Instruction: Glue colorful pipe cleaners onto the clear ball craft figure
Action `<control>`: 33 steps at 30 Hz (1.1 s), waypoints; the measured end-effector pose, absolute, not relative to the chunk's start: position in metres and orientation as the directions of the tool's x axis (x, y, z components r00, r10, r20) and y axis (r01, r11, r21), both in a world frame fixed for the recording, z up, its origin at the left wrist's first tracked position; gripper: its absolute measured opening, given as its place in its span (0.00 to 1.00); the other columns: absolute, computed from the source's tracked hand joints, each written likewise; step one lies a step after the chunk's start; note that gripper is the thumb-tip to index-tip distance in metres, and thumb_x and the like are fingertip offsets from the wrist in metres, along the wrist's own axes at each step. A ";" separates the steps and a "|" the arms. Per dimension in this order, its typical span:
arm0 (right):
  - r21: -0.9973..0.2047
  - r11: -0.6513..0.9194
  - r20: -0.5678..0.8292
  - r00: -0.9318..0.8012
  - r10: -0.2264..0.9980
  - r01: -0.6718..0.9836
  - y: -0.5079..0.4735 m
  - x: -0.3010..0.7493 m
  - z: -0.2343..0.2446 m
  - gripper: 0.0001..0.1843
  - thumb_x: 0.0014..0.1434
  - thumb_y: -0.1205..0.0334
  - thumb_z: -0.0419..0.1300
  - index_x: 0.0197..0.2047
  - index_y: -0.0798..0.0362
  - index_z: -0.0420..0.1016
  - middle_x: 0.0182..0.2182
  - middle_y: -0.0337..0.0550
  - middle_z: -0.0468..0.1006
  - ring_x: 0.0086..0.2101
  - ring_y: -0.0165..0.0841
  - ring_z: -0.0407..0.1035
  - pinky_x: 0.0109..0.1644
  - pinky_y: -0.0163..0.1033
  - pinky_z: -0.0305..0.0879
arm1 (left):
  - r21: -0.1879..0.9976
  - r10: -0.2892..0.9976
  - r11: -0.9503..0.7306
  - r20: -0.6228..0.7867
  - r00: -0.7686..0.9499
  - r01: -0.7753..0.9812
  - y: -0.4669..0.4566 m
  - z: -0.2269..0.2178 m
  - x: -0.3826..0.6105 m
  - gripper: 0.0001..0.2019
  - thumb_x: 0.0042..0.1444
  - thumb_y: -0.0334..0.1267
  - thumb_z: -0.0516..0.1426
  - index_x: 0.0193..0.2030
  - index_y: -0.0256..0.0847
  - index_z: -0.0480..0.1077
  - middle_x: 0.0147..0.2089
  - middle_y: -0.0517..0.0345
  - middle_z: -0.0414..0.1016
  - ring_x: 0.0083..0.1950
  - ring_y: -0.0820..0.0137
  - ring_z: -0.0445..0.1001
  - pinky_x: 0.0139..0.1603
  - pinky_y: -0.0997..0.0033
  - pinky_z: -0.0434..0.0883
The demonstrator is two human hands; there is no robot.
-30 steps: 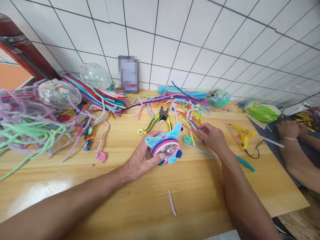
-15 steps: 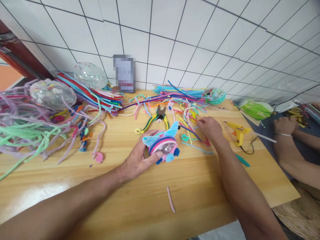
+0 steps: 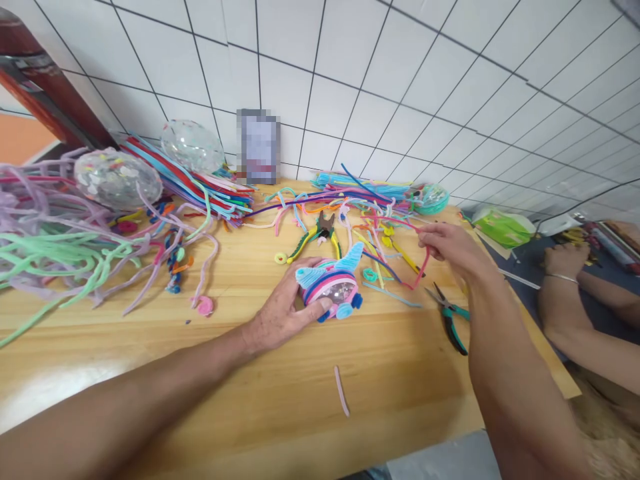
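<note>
My left hand (image 3: 287, 303) is closed round a pipe-cleaner craft ball (image 3: 334, 287), a clear ball wrapped in pink, white and blue bands with light-blue ear shapes on top. The thumb presses on its front, just above the wood table. To the right, my right hand (image 3: 440, 241) pinches a pink-red pipe cleaner (image 3: 425, 263), which bends down and back toward the loose pieces. Yellow-green pliers (image 3: 324, 230) lie behind the ball. Teal-handled pliers (image 3: 451, 320) lie below my right hand, partly behind the forearm. A short pale-pink pipe cleaner (image 3: 342, 391) lies in front.
Lilac and green pipe cleaners (image 3: 100, 260) pile up at the left, with clear confetti balls (image 3: 117, 179) behind. A bundle of pipe cleaners (image 3: 365, 189) lies by the tiled wall, beside a teal-wrapped ball (image 3: 431, 199). Another person's hand (image 3: 565, 259) rests at the right.
My right hand has moved right and lifted a pink-red pipe cleaner from the loose pieces. The teal-handled pliers show more, while my arm now hides the yellow glue gun. My left hand keeps its hold.
</note>
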State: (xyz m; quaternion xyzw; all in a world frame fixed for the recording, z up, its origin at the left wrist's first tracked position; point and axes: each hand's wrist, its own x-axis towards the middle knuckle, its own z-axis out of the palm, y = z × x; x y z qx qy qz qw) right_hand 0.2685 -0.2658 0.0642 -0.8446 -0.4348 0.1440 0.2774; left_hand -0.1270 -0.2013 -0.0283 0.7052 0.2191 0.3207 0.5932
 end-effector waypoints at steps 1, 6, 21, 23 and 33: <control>-0.669 -0.441 -0.030 0.571 0.820 0.598 -0.270 0.266 0.071 0.15 0.56 0.54 0.66 0.45 0.51 0.83 0.26 0.38 0.79 0.23 0.29 0.65 0.25 0.35 0.58 | 0.976 0.688 -0.204 0.193 0.700 -0.068 -0.201 -0.029 -0.127 0.36 0.67 0.57 0.67 0.76 0.44 0.67 0.74 0.40 0.73 0.79 0.47 0.69 0.83 0.40 0.64; -0.927 -0.243 -0.056 0.536 0.842 0.285 -0.296 0.229 0.099 0.18 0.51 0.53 0.75 0.45 0.48 0.88 0.21 0.33 0.73 0.20 0.27 0.60 0.21 0.33 0.55 | 0.977 0.699 -0.207 0.188 0.690 -0.057 -0.202 -0.032 -0.125 0.37 0.68 0.57 0.66 0.76 0.41 0.65 0.75 0.38 0.70 0.76 0.47 0.72 0.80 0.41 0.68; -0.947 0.030 0.204 0.525 0.826 0.320 -0.321 0.145 0.061 0.16 0.53 0.42 0.82 0.37 0.42 0.90 0.32 0.39 0.87 0.30 0.35 0.79 0.32 0.41 0.77 | 0.964 0.704 -0.227 0.261 0.660 -0.139 -0.202 -0.033 -0.117 0.35 0.64 0.55 0.69 0.72 0.42 0.69 0.72 0.40 0.73 0.73 0.47 0.75 0.79 0.45 0.70; -0.944 0.058 0.236 0.546 0.804 0.324 -0.320 0.146 0.054 0.14 0.52 0.47 0.83 0.39 0.41 0.90 0.34 0.38 0.87 0.31 0.34 0.79 0.33 0.41 0.78 | 0.965 0.705 -0.231 0.251 0.663 -0.120 -0.202 -0.032 -0.117 0.37 0.61 0.56 0.70 0.71 0.42 0.70 0.72 0.39 0.73 0.73 0.45 0.75 0.78 0.43 0.71; -0.984 0.095 0.164 0.549 0.820 0.151 -0.316 0.146 0.031 0.09 0.53 0.57 0.82 0.36 0.42 0.89 0.27 0.35 0.83 0.25 0.29 0.74 0.30 0.36 0.74 | 0.945 0.683 -0.295 0.310 0.661 -0.139 -0.200 -0.030 -0.117 0.42 0.54 0.57 0.75 0.71 0.42 0.71 0.74 0.39 0.73 0.77 0.44 0.71 0.81 0.42 0.68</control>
